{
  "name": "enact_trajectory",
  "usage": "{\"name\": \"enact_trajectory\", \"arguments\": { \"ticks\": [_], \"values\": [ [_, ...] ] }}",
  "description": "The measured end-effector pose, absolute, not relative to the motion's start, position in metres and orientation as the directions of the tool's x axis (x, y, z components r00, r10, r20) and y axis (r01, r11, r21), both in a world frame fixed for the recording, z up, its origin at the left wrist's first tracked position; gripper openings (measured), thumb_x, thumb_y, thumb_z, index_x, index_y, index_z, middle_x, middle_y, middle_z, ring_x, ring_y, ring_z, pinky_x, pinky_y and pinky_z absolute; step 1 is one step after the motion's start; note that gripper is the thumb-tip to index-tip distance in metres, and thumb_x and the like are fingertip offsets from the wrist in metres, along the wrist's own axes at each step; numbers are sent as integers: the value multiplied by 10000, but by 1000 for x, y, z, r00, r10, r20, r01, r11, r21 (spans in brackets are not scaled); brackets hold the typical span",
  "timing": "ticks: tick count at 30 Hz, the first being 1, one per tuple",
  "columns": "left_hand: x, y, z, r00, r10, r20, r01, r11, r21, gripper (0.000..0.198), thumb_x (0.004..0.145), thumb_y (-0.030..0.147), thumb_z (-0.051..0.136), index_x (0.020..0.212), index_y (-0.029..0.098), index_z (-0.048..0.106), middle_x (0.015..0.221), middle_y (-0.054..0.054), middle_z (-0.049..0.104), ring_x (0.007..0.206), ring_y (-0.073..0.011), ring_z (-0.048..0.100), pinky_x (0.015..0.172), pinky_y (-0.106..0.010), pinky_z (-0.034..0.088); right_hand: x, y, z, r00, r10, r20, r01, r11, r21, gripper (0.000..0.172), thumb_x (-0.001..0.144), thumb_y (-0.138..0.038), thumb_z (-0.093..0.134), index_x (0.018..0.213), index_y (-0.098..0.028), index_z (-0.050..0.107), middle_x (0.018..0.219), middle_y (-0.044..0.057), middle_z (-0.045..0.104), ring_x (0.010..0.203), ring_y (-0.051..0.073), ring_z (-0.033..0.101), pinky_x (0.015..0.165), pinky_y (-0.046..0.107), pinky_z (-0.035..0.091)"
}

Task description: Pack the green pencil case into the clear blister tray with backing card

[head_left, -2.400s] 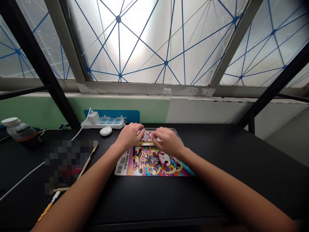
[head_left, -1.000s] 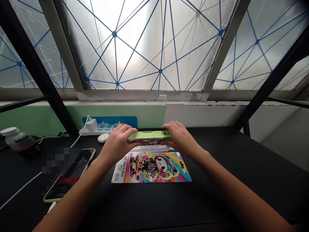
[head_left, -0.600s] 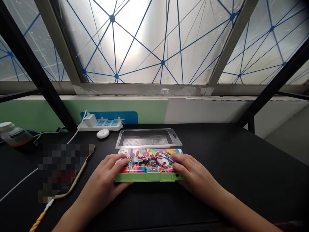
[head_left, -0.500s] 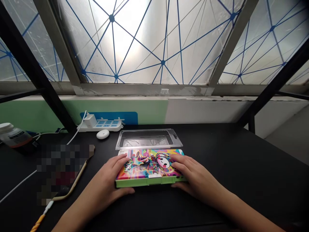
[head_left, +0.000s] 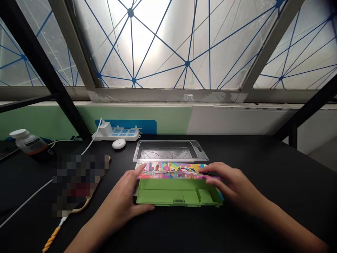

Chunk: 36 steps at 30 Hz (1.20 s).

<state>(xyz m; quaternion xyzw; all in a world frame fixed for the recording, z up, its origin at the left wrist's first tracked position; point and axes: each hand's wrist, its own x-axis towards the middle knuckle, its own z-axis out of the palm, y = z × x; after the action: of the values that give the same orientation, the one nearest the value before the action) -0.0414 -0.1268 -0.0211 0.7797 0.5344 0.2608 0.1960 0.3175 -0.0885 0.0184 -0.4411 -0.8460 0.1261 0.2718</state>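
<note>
I am cupping my left hand (head_left: 123, 198) round the left end of the pencil box (head_left: 179, 195), which is lying open on the counter (head_left: 263, 168), while my right hand (head_left: 234, 186) is pinching its raised lid (head_left: 171, 169). I am judging it to be light, stiff, slick plastic, best gripped at the ends.
</note>
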Motion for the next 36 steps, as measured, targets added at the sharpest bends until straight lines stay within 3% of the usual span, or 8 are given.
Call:
{"name": "enact_trajectory", "arguments": {
  "ticks": [4,6,11,15,23,27,33,36],
  "values": [
    [-38,-130,-19,265,953,145,746,-298,595,1199,724,405,811,1573,369,-35,1417,-119,531,1327,-336,504,1069,-512,430,312,-70,26,-237,900,366,693,420,-585,285,950,-499,505,923,-264,664,788,23,729,681,215,679,604,334,545],
    [-37,-132,-18,240,962,131,759,-270,593,1182,741,447,789,1578,347,-40,1418,-124,540,1318,-341,513,1058,-514,437,312,-68,23,-194,903,383,688,404,-603,312,955,-511,488,909,-254,658,761,24,712,651,211,656,592,335,531],
    [-36,-130,-13,173,971,168,781,-239,577,680,821,591,641,1394,258,488,1316,-120,622,1222,-345,581,1000,-473,489,328,-85,7,-365,870,331,656,493,-572,332,974,-480,478,1200,-282,620,1122,72,716,976,253,690,836,388,565],
    [-36,-129,-9,155,974,167,782,-224,581,494,883,618,530,1199,249,622,1218,-102,657,1124,-324,618,942,-459,514,337,-102,-10,-510,801,313,645,597,-478,556,860,-450,682,1374,-329,507,1378,100,596,1260,310,564,1019,476,497],
    [-31,-127,-9,273,946,176,753,-324,573,426,947,560,483,1218,273,643,1274,-91,641,1216,-319,539,1026,-472,440,327,-91,1,-262,949,176,744,314,-590,408,927,-538,520,1236,-276,570,1018,60,728,834,264,704,675,378,580],
    [-29,-125,-14,205,961,187,777,-276,566,432,959,537,474,1254,250,606,1231,-103,654,1145,-308,579,982,-470,468,321,-86,8,-273,927,257,835,361,-415,411,944,-555,489,1210,-273,626,1053,73,692,868,262,666,770,404,536],
    [-34,-125,-22,185,967,175,780,-253,572,576,976,537,430,1458,222,440,1421,-126,543,1317,-315,478,1087,-502,382,300,-92,12,-441,821,364,889,454,55,281,985,-379,465,987,-221,696,1030,117,647,920,278,595,802,427,407],
    [-34,-127,-19,205,967,151,760,-254,598,726,913,580,533,1519,229,343,1458,-141,508,1337,-342,459,1095,-527,370,279,-95,18,-497,798,341,862,500,83,255,996,-333,456,1029,-221,683,1045,113,662,926,270,591,811,414,383]
  ]
}}
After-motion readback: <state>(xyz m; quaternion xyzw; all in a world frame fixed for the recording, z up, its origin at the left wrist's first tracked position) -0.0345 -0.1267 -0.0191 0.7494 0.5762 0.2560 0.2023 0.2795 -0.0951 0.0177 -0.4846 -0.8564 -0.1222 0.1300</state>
